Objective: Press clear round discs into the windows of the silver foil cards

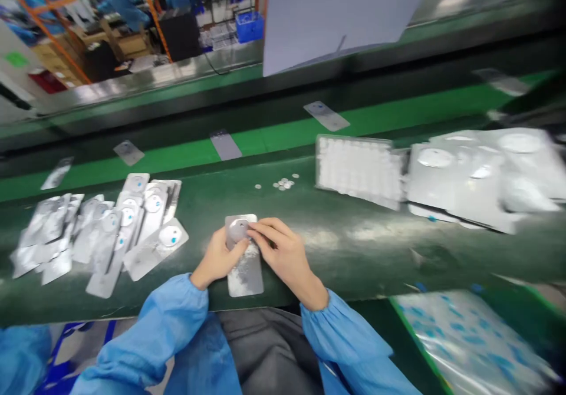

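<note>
A silver rectangular blister card (244, 271) with a round pocket near its top lies on the dark green worktop in front of me. My left hand (217, 259) grips its left edge with curled fingers. My right hand (283, 252) presses its fingertips together on the card's round pocket; whether a small part sits under them is hidden. Both arms wear blue sleeves.
A heap of finished silver cards (106, 230) lies at the left. Several small white discs (283, 184) sit behind my hands. A white tray of parts (356, 170) and stacked clear blister trays (477, 177) stand at the right. Single cards ride the green conveyor (274, 135).
</note>
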A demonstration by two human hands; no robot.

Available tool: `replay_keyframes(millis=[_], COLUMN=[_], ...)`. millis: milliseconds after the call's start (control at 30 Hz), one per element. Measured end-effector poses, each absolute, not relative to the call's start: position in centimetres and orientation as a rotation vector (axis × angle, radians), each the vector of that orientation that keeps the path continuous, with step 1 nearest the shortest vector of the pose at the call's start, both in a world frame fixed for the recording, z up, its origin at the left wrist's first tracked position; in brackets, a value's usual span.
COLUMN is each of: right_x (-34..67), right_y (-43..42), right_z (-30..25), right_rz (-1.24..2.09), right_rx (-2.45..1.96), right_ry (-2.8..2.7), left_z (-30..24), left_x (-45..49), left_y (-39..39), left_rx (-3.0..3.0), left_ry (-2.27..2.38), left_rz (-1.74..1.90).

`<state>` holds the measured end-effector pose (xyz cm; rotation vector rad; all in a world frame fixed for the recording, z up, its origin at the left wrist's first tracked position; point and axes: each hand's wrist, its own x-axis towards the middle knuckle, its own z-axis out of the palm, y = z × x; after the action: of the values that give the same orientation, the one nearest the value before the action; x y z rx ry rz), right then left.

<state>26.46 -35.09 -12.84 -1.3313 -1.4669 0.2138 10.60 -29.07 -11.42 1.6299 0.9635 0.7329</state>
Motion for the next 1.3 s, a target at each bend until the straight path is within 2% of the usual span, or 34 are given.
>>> replay_keyframes(millis=[300, 533, 667, 900, 1000, 1067, 1200, 1300], right_x=[24.8, 26.6, 29.9, 38.6, 41.4, 42.4, 43.2, 43.5], right_y=[-34.7, -35.5, -38.7, -49.5, -54.5, -57.2, -60.7, -62.5], right_z=[-14.7, -14.1, -13.6, -13.9, -14.8, -15.7, -17.9, -19.7], right_rz=[-0.066, 0.406, 0.484, 0.221, 0.086, 0.062, 0.142, 0.201], right_rx=[-1.536, -1.576, -1.582, -1.712, -1.823, -1.823, -1.779, -1.762], right_ry=[-1.539, -1.198, -0.972, -0.746, -0.527, -0.388, -0.3, -0.322], left_z=[-11.6, -11.2, -11.2, -10.9, -9.7, -8.4, -6.9, -6.7], left_x=[10.4, 10.8, 10.6, 11.3, 15.1, 19.6, 32.0, 42.0], left_y=[-29.7, -29.7, -29.3, -28.5, -27.7, -27.8, -27.9, -27.2], left_rx=[1.612, 1.265, 1.18, 1.378, 1.562, 1.709, 1.758, 1.743], left_ry=[0.957, 0.874, 0.864, 1.068, 1.071, 0.916, 0.532, 0.51], left_rz=[0.763, 0.753, 0.718, 0.674, 0.551, 0.508, 0.528, 0.572])
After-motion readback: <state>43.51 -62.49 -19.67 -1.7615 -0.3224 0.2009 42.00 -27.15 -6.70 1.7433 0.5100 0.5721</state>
